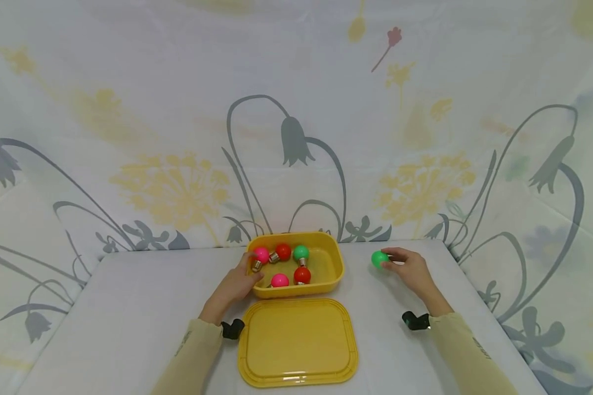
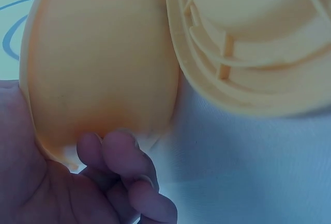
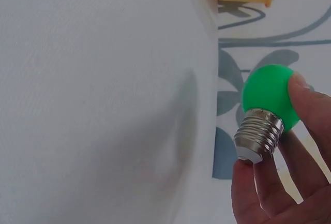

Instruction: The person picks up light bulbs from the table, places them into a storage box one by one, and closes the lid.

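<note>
My left hand (image 1: pixel 236 282) grips the left rim of a yellow plastic box (image 1: pixel 332 274), with curled fingers (image 2: pixel 124 151) by its wall in the left wrist view. Inside the box lie several light bulbs: a pink bulb (image 1: pixel 279 280) and a red bulb (image 1: pixel 302 275) at the front, another pink bulb (image 1: pixel 261 254), a red bulb (image 1: pixel 283 252) and a green bulb (image 1: pixel 301 252) at the back. Off to the box's right, my right hand (image 1: pixel 411 271) pinches a green bulb (image 3: pixel 271 94) above the table, its silver screw base (image 3: pixel 258 133) bared in the right wrist view.
A yellow lid (image 1: pixel 298 343) lies flat right in front of the box, close to my left wrist. Behind the white table (image 1: pixel 143 318) hangs a flower-printed cloth (image 1: pixel 188 109), which also lines both sides.
</note>
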The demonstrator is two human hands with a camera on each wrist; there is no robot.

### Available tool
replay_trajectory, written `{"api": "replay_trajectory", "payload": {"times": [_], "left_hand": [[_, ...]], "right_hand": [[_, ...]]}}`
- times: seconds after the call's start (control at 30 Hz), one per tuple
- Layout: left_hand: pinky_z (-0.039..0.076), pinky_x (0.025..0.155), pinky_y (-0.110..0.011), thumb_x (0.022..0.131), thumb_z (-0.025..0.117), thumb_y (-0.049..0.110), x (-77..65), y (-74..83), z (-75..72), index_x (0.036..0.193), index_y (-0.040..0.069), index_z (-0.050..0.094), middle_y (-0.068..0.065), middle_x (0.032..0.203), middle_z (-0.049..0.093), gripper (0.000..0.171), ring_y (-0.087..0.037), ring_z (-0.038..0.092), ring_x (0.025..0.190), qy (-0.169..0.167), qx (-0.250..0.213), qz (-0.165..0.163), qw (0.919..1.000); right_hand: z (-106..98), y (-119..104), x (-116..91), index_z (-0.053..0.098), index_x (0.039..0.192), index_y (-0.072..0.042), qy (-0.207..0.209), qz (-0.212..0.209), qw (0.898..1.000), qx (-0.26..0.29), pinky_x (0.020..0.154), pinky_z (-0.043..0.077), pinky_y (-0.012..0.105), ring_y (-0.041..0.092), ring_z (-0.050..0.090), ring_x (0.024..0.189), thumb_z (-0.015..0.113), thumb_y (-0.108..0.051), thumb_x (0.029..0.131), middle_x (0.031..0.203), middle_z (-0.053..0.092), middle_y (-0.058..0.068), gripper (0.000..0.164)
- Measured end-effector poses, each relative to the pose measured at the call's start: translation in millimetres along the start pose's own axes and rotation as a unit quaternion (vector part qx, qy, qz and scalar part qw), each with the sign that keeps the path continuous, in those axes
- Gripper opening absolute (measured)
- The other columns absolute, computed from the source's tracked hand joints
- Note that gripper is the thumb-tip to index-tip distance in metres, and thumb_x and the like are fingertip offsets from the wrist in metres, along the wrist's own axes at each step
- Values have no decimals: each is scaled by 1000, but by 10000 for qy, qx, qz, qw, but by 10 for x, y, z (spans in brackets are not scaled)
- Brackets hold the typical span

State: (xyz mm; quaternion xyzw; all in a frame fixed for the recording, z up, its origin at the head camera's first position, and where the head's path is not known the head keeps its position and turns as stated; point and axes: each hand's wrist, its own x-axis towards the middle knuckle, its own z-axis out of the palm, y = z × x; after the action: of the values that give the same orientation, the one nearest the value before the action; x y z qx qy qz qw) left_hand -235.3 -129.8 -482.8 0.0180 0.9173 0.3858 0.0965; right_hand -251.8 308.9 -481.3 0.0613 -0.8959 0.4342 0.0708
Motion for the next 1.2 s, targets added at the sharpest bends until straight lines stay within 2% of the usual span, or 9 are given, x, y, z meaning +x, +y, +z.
{"api": "replay_trajectory", "payload": {"times": [0.2, 0.43, 0.63, 0.7, 0.93, 1.2], "left_hand": [[46, 94, -58, 97, 60, 30, 3, -6, -7, 146, 13, 36, -29, 128, 58, 58, -41, 60, 105, 43, 82, 97, 9999], [47, 92, -59, 97, 62, 31, -7, -27, -22, 142, 14, 41, -30, 127, 59, 53, -45, 60, 106, 174, 150, 206, 9995], [47, 92, -58, 96, 61, 30, -29, -11, -21, 140, 13, 42, -30, 126, 59, 51, -43, 60, 102, 203, 143, 134, 9996], [47, 92, -58, 96, 62, 29, -34, -6, -20, 139, 13, 42, -30, 126, 59, 50, -44, 60, 101, 226, 112, 159, 9996], [46, 93, -58, 96, 61, 30, -33, 21, -17, 139, 13, 41, -29, 126, 59, 50, -42, 60, 100, 164, 14, 30, 9999], [48, 91, -58, 96, 60, 31, -7, 3, -18, 140, 13, 39, -28, 123, 60, 52, -41, 61, 98, 20, 171, 47, 9998]], "right_hand": [[16, -144, 0, 70, 119, -3, 102, -193, 9997, -52, 76, 53, 25, 38, 66, 106, 80, -14, 85, 117, 69, 19, 36], [7, -278, 5, 70, 120, -4, 149, -281, 9995, -67, 82, 56, 47, 37, 66, 107, 79, -14, 86, 118, 69, 18, 37], [28, -357, -11, 70, 121, -4, 112, -268, 9995, 87, 78, 55, 28, 37, 66, 107, 79, -15, 86, 119, 68, 18, 37], [37, -392, -21, 70, 121, -4, 98, -243, 9996, 139, 77, 54, 26, 37, 66, 107, 79, -14, 86, 119, 68, 18, 38], [108, -525, -36, 68, 122, -1, 0, -259, 9992, 311, 82, 57, 44, 37, 66, 106, 79, -12, 86, 118, 68, 18, 39], [161, -648, -36, 65, 127, -1, -171, -253, 9981, 537, 85, 56, 45, 36, 64, 109, 79, -15, 87, 123, 66, 18, 44]]}}
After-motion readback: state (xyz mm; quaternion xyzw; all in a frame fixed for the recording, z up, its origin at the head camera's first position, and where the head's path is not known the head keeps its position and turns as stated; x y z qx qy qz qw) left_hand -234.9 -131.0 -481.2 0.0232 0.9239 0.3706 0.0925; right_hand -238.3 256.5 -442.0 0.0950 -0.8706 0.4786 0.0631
